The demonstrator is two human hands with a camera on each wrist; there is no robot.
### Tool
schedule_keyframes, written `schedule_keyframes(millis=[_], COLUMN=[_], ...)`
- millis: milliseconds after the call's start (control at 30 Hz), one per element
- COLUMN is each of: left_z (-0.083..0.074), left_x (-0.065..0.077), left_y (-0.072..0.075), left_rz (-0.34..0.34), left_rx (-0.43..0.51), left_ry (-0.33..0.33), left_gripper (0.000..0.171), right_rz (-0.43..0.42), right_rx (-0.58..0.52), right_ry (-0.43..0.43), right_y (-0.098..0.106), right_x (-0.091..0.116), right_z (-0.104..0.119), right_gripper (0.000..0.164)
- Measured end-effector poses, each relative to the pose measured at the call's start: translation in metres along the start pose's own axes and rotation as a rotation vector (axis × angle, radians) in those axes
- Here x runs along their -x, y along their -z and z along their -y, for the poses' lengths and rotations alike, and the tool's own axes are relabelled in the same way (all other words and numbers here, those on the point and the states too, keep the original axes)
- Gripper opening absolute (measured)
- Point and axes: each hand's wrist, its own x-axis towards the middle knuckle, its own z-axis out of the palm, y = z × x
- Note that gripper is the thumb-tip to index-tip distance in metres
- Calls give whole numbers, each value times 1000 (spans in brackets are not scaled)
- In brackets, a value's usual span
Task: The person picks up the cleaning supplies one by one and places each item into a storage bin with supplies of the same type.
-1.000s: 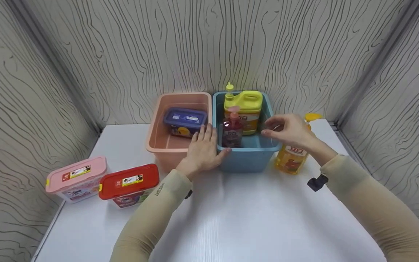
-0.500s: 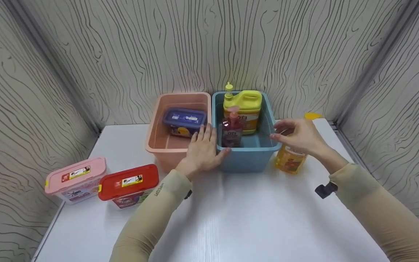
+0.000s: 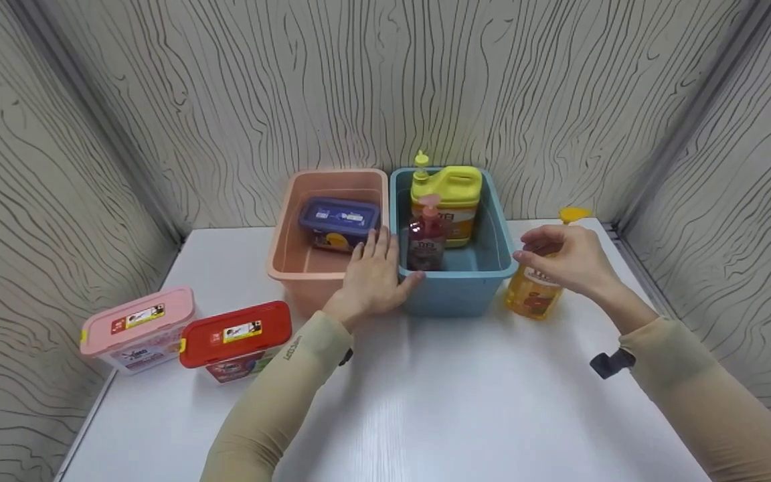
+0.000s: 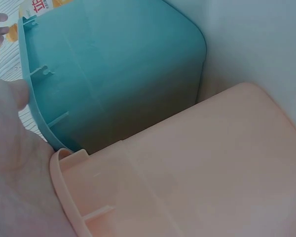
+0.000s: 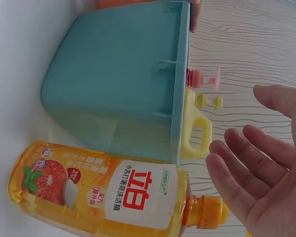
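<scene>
My left hand point(image 3: 372, 278) rests with straight fingers across the adjoining rims of a salmon-pink bin point(image 3: 312, 288) and a blue bin point(image 3: 456, 298). Loosely bent and holding nothing, the fingers of my right hand point(image 3: 576, 262) hover beside the blue bin's right rim. In the head view this hand overlaps the upper part of an orange dish-soap bottle point(image 5: 138, 195) with a yellow-orange pump top, standing right of that bin. Inside the blue bin are a dark red pump bottle point(image 3: 427, 246) and a yellow jug point(image 3: 456, 191) with a pump. The pink bin contains a purple-lidded box point(image 3: 342, 214).
Two lidded tubs, one with a pink lid point(image 3: 138, 321) and one with a red lid point(image 3: 237, 333), stand at the left of the white table point(image 3: 439, 402). Wood-grain patterned panels point(image 3: 332, 80) enclose the back and sides.
My right hand has moved right and slightly down, from over the blue bin to in front of the orange bottle's upper part. The left hand stays on the rims.
</scene>
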Motion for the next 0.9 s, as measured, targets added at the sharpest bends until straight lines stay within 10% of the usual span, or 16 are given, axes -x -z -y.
schedule_keyframes(millis=[900], left_z=[0], left_x=[-1], left_y=[-2], left_rz=[-2], left_rx=[5], left_ry=[6], left_gripper=[104], right_rz=[-305], right_rx=[-130], right_ry=[-72], right_y=[9], right_x=[14], right_z=[-46], right_gripper=[33])
